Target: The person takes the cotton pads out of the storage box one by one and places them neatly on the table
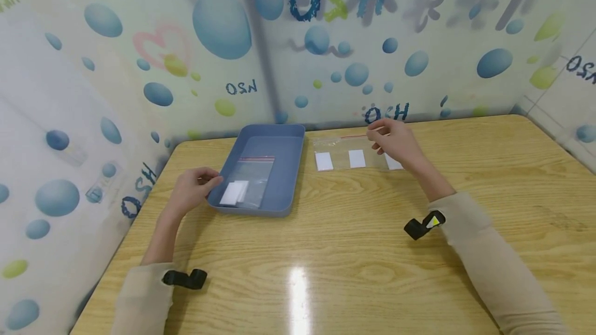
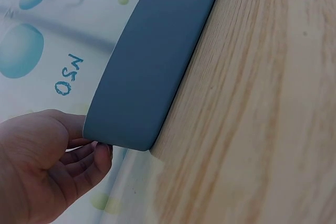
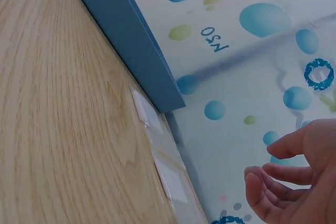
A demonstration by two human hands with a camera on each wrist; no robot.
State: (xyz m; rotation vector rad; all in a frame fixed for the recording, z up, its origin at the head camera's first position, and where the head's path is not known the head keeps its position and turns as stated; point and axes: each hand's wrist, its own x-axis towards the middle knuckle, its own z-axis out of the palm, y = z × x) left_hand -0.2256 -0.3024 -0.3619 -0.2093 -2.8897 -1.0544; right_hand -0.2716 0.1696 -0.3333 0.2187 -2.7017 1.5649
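Observation:
My left hand [image 1: 192, 188] is at the left front corner of a blue-grey plastic tray [image 1: 294, 169]; in the left wrist view, its thumb and fingers pinch the rim. Inside the tray lies a clear zip bag [image 1: 257, 182] with white cards [image 1: 234, 192] at its lower left. To the tray's right, clear zip bags [image 1: 336, 145] lie in a row, showing three white rectangles, the rightmost partly hidden by my right hand [image 1: 395, 141]. That hand hovers over the row's right end, its fingers loosely bent; in the right wrist view, nothing is between them.
Everything stands on a wood-grain table [image 1: 354, 252] pushed against a wall covered with a bubble-patterned sheet [image 1: 279, 66]. The tray and bags are near the table's back edge. A black strap with a small camera [image 1: 186, 278] is on each sleeve.

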